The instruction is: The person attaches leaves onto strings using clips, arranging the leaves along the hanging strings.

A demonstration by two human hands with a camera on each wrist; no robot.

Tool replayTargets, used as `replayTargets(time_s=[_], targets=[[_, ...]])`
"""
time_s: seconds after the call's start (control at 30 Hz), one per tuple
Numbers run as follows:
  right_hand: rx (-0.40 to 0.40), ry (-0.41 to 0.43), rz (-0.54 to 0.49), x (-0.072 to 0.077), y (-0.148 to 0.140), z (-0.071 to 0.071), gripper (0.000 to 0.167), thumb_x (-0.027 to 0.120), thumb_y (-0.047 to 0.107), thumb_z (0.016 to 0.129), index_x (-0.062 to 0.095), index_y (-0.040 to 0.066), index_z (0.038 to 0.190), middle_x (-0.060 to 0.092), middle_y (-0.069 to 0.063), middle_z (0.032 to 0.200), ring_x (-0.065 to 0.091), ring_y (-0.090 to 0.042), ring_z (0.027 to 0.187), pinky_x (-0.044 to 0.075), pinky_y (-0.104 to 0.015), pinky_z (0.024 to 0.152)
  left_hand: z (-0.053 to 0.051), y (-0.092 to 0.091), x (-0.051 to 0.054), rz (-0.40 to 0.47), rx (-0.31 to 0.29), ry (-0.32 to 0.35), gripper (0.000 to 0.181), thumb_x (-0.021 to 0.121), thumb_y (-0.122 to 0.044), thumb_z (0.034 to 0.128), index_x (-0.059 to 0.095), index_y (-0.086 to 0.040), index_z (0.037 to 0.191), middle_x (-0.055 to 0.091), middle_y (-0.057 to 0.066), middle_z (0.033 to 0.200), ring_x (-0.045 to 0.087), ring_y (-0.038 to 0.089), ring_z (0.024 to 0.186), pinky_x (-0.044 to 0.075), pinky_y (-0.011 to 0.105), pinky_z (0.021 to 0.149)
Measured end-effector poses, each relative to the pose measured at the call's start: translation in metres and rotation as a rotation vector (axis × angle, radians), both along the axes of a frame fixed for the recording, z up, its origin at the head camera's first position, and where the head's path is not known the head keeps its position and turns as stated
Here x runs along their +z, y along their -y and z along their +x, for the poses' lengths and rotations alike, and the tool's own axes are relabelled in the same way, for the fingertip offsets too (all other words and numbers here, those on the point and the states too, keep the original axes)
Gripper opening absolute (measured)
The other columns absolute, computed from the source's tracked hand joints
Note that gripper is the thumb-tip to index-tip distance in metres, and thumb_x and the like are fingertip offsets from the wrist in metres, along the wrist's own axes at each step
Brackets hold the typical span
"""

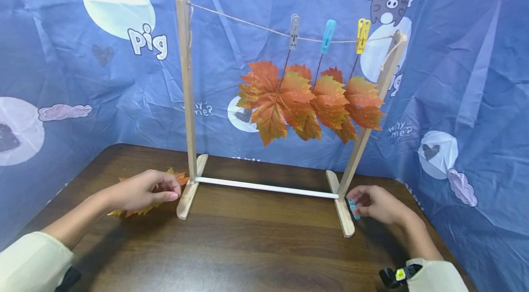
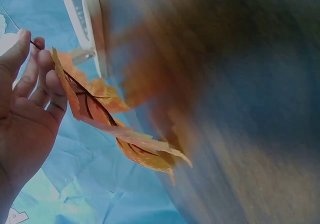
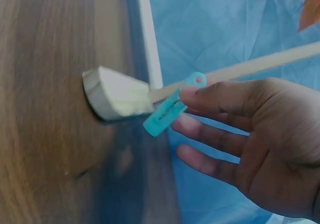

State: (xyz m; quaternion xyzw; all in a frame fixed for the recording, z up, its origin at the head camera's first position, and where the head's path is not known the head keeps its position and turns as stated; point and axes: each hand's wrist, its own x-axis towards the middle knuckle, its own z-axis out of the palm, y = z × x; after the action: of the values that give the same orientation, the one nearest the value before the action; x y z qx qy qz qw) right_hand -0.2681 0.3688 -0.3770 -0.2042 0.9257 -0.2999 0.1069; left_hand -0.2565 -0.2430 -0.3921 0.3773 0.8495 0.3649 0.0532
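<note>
At the left of the stand, my left hand (image 1: pixel 150 189) pinches the dark thin stem of an orange maple leaf (image 2: pixel 95 101). That leaf hangs below the fingers, partly hidden behind the hand in the head view. By the foot of the right post, my right hand (image 1: pixel 378 204) holds a turquoise clothespin (image 3: pixel 167 111) between thumb and fingers. Above, a string (image 1: pixel 248 22) carries a grey clothespin (image 1: pixel 294 32), a blue clothespin (image 1: pixel 328 37) and a yellow clothespin (image 1: pixel 362 37). Orange-green leaves (image 1: pixel 268 99) dangle by their stems from these pins.
The wooden stand has a left post (image 1: pixel 187 90), a right post (image 1: pixel 374 113) and a white crossbar (image 1: pixel 264 186) low between them. Its feet rest on a brown table (image 1: pixel 248 246). Blue printed cloth (image 1: pixel 124 85) surrounds the back and sides.
</note>
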Motion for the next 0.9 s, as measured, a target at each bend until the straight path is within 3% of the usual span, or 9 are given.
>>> replayTargets(time_s=[0.13, 0.33, 0.67, 0.9], targets=[[0.074, 0.000, -0.017, 0.008, 0.009, 0.001, 0.028, 0.076, -0.001, 0.087, 0.066, -0.004, 0.114, 0.069, -0.005, 0.098, 0.065, -0.015, 0.091, 0.055, -0.028, 0.076, 0.000, -0.006, 0.003, 0.024, -0.029, -0.051, 0.009, 0.068, -0.006, 0.0978, 0.068, -0.015, 0.099, 0.065, -0.014, 0.082, 0.055, 0.000, 0.071, 0.049, 0.025, 0.061], [0.117, -0.002, -0.037, 0.016, 0.024, 0.002, 0.025, 0.074, 0.001, 0.090, 0.066, 0.001, 0.114, 0.069, -0.004, 0.100, 0.066, -0.016, 0.094, 0.055, -0.029, 0.081, 0.000, -0.016, 0.007, 0.048, -0.054, -0.092, 0.005, 0.067, -0.011, 0.0992, 0.069, -0.015, 0.097, 0.066, -0.016, 0.082, 0.052, -0.002, 0.069, 0.048, 0.024, 0.059], [0.144, 0.019, -0.026, 0.030, 0.054, -0.001, 0.027, 0.070, 0.000, 0.094, 0.067, 0.004, 0.120, 0.070, -0.004, 0.098, 0.068, -0.020, 0.094, 0.057, -0.030, 0.076, -0.001, -0.036, 0.019, 0.060, 0.058, -0.095, 0.005, 0.070, -0.015, 0.0978, 0.075, -0.017, 0.099, 0.072, -0.010, 0.089, 0.058, 0.004, 0.073, 0.051, 0.026, 0.066], [0.222, -0.008, -0.024, 0.040, 0.083, -0.004, 0.027, 0.071, 0.003, 0.095, 0.067, 0.009, 0.120, 0.069, -0.002, 0.104, 0.068, -0.019, 0.099, 0.058, -0.035, 0.083, -0.001, -0.052, 0.026, 0.131, 0.128, -0.077, 0.004, 0.073, -0.013, 0.0956, 0.077, -0.014, 0.098, 0.072, -0.011, 0.085, 0.061, 0.005, 0.073, 0.053, 0.027, 0.067]])
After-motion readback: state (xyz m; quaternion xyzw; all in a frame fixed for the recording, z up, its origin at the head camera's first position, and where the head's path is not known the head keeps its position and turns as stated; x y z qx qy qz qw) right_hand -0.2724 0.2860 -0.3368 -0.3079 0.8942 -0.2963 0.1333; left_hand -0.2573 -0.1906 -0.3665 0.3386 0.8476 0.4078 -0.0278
